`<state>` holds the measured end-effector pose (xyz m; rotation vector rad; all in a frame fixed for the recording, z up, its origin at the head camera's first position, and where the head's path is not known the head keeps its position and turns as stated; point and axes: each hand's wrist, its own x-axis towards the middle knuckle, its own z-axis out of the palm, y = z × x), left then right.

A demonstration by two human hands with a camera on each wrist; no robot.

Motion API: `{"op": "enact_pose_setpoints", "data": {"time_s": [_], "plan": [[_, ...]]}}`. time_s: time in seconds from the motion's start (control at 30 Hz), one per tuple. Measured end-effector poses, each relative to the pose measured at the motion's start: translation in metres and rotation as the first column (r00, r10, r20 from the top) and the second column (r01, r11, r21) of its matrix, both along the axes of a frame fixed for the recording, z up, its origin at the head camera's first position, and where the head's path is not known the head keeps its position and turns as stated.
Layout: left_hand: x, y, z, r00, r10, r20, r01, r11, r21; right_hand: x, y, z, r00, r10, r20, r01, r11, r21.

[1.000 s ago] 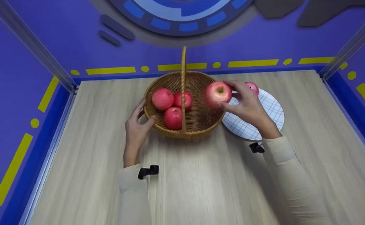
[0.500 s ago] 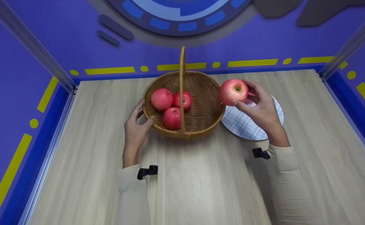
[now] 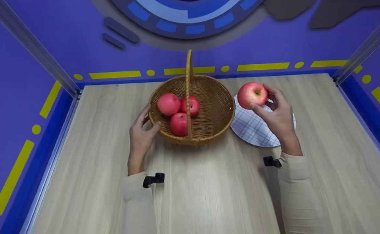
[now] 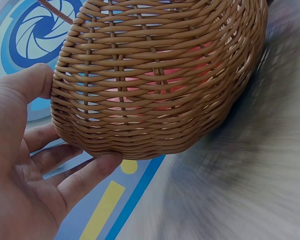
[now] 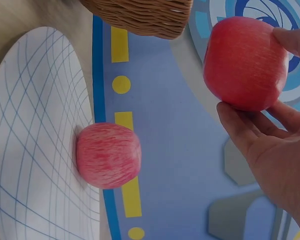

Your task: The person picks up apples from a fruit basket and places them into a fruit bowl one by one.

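Note:
Up over the plate point(image 3: 255, 130), my right hand point(image 3: 279, 120) pinches a red apple point(image 3: 252, 95) between thumb and fingers, its stem hollow facing the head camera. To its left stands a brown wicker basket point(image 3: 214, 122) with a tall handle. My left hand point(image 3: 141, 133) holds the basket's left side, thumb and fingers at the rim. Inside lie three red apples point(image 3: 169, 104), all toward the left half. Another apple point(image 5: 109, 155) rests on the plate in the right wrist view; in the head view it is hidden behind my right hand and the held apple.
The plate is round and white with blue crossing lines, close to the basket's right side. A pale wooden tabletop point(image 3: 203, 188) lies under everything. Blue-purple panels point(image 3: 60, 42) with yellow marks enclose it at the back and both sides.
My right hand has carried the apple rightward, from over the basket's right rim to over the plate. My left hand and the basket have stayed almost in place.

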<state>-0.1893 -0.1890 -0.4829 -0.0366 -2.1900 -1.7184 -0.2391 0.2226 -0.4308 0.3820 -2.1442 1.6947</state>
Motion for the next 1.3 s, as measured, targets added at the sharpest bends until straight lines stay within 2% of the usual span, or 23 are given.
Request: {"op": "enact_pose_setpoints", "data": {"time_s": [0.17, 0.47, 0.8, 1.07, 1.3], "plan": [[0.000, 0.000, 0.000, 1.000, -0.002, 0.000, 0.002, 1.000, 0.003, -0.003, 0.000, -0.008, 0.999, -0.044, -0.023, 0.044, 0.999, -0.020], [-0.002, 0.000, -0.002, 1.000, -0.010, -0.003, 0.010, 1.000, 0.028, -0.004, 0.001, -0.022, 0.989, -0.147, 0.006, 0.147, 0.989, -0.001], [-0.001, 0.000, -0.001, 1.000, -0.003, 0.000, 0.003, 1.000, 0.019, 0.003, -0.016, -0.014, 0.976, -0.208, 0.062, 0.207, 0.978, 0.032], [0.000, -0.001, 0.000, 1.000, 0.001, 0.004, -0.001, 1.000, -0.007, -0.017, -0.003, -0.048, 0.970, -0.224, 0.091, 0.221, 0.974, 0.040], [-0.001, -0.001, 0.000, 1.000, 0.003, 0.003, -0.003, 1.000, 0.003, -0.022, -0.001, -0.058, 0.967, -0.200, 0.158, 0.191, 0.979, 0.069]]}}
